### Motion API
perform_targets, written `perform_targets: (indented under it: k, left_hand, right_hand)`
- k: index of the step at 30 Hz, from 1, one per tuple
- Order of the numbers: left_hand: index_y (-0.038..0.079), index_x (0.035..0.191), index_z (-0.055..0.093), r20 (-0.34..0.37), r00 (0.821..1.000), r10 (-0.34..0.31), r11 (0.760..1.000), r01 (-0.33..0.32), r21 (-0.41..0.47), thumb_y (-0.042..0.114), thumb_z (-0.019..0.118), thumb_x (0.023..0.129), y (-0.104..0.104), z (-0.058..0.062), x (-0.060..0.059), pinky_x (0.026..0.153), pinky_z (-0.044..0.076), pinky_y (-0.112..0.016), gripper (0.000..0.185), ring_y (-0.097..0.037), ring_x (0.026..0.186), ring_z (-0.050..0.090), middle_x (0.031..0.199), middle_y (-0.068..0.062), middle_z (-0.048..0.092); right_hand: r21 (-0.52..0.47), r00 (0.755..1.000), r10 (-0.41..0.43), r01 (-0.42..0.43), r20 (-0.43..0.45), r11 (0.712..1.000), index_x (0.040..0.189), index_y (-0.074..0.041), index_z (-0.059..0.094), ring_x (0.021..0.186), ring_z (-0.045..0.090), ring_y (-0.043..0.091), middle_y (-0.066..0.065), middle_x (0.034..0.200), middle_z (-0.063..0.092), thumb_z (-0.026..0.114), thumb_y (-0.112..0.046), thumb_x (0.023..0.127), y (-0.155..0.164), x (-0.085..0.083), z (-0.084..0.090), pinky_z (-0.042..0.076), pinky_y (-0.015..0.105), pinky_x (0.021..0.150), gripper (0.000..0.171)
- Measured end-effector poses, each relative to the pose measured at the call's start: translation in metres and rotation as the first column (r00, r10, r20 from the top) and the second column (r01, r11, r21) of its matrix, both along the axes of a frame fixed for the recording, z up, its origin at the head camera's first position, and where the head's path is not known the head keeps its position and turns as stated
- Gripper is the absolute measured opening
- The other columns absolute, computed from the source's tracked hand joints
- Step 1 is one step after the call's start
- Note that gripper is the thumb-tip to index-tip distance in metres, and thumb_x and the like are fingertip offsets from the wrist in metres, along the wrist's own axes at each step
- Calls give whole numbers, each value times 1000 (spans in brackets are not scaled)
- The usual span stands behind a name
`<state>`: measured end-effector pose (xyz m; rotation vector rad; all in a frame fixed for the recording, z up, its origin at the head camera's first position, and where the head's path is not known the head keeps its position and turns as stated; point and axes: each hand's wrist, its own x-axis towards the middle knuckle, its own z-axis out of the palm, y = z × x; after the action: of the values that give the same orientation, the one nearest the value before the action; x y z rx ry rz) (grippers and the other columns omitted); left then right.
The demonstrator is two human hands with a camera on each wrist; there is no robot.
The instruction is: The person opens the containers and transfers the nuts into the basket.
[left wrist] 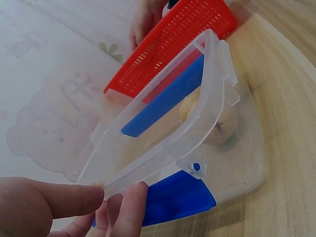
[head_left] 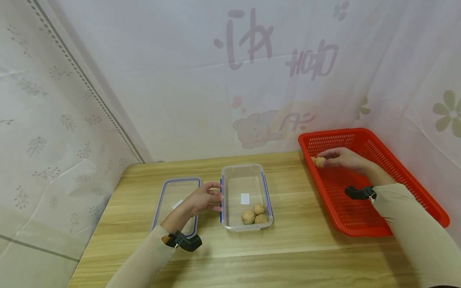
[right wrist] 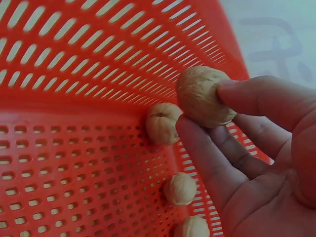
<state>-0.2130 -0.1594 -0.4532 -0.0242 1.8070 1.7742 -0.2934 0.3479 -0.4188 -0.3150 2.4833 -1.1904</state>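
Observation:
My right hand (head_left: 343,159) pinches a walnut (right wrist: 200,96) between thumb and fingers, over the left side of the red plastic basket (right wrist: 74,111). Below it in the right wrist view, more walnuts (right wrist: 180,189) lie along the basket's wall. My left hand (head_left: 204,199) is at the left side of a clear plastic food container (head_left: 242,166). There, the thumb and fingertips hold the rim beside a blue side latch (left wrist: 177,197). Three walnuts (head_left: 248,217) sit together in the container's near right corner.
A clear lid (head_left: 169,188) with a blue seal lies on the wooden table (head_left: 288,256), left of the container and partly under my left forearm. A printed white curtain (head_left: 187,100) hangs behind the table and along both sides.

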Motion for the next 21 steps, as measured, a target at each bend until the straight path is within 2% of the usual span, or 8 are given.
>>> perform_targets:
  k: [3,7,16,18,21]
  left_hand:
    - [-8,144,35,-1,1000,2,1000,-2,-4,-10,53,100,0,0,0,80,65,-37,48,-17,88,59,103,-10,54]
    - [-8,145,34,4,1000,2,1000,-2,-5,-9,54,101,0,-1,-1,80,65,-37,49,-18,89,59,105,-11,54]
    - [-8,145,33,12,1000,3,1000,-3,2,-8,54,101,-1,-1,1,80,65,-36,50,-18,88,59,106,-12,52]
    - [-7,145,33,12,1000,-1,1000,1,1,-8,54,101,-2,-1,1,80,65,-36,49,-18,89,58,106,-11,52]
    - [-7,145,33,8,1000,-6,1000,6,2,-8,54,101,-2,-1,2,80,65,-36,49,-18,90,58,106,-11,53]
  right_hand:
    - [38,1000,16,-17,14,999,137,5,59,115,60,25,24,135,60,68,-17,98,-1,-2,-7,56,26,91,46]
    - [77,999,42,-44,24,996,137,8,58,121,58,36,28,136,59,66,-14,99,-2,-3,-16,57,37,95,45]
    - [184,1000,8,-6,-13,983,131,3,66,120,56,36,23,131,63,70,-20,95,-9,-1,-27,54,48,99,42]
    - [170,1000,20,-18,-8,985,129,4,66,117,57,34,22,128,64,69,-18,95,-9,-1,-28,55,46,96,40]
    - [138,999,38,-39,8,990,128,6,66,109,56,31,19,121,61,68,-15,95,-9,0,-30,56,36,89,38]
